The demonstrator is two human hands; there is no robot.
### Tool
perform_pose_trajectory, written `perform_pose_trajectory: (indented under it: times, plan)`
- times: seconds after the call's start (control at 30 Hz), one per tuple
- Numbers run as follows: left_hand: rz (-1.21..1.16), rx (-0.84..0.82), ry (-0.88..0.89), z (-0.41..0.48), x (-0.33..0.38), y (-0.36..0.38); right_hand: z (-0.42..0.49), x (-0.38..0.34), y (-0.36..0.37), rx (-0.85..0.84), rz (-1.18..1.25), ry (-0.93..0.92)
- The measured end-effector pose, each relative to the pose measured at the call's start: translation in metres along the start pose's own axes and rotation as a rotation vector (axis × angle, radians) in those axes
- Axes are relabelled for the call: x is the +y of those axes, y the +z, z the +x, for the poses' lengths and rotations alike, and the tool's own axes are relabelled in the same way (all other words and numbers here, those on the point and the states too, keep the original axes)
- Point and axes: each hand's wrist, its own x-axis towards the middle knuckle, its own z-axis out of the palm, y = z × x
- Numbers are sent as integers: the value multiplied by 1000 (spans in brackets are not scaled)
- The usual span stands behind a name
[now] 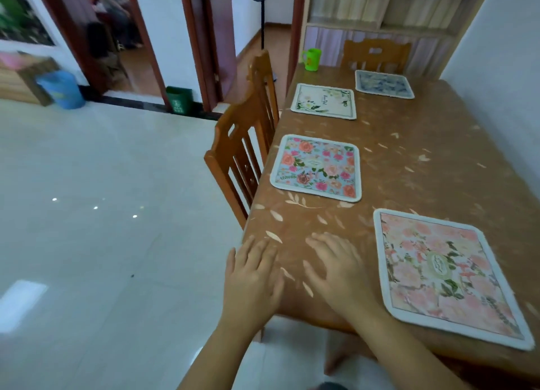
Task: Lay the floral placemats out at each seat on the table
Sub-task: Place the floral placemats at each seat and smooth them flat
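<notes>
Resting flat near the tabletop (438,156) corner, the left hand (252,275) and right hand (336,270) were open and held nothing. Four mats lay flat already: the pink mat (447,275) just beside the right hand, the blue rose mat (317,167) by the near chair (233,161), the white leafy mat (324,101) by the next chair (263,77), and the grey-blue mat (384,83) by the far chair (375,53). The job looked almost done. Next, any seat without a mat would need one, set straight. The tabletop looked brown, leafy and smooth. A green cup (312,59) stood far off. The floor (102,214) shone white.
</notes>
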Motion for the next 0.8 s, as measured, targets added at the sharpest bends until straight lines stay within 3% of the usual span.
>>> perform_pose_trajectory:
  times: [0.4,0.8]
  plan:
    - [48,95,-263,1,-129,-55,84,-130,64,-106,13,-204]
    - [68,52,-50,128,-273,-80,227,-199,125,-16,62,-20]
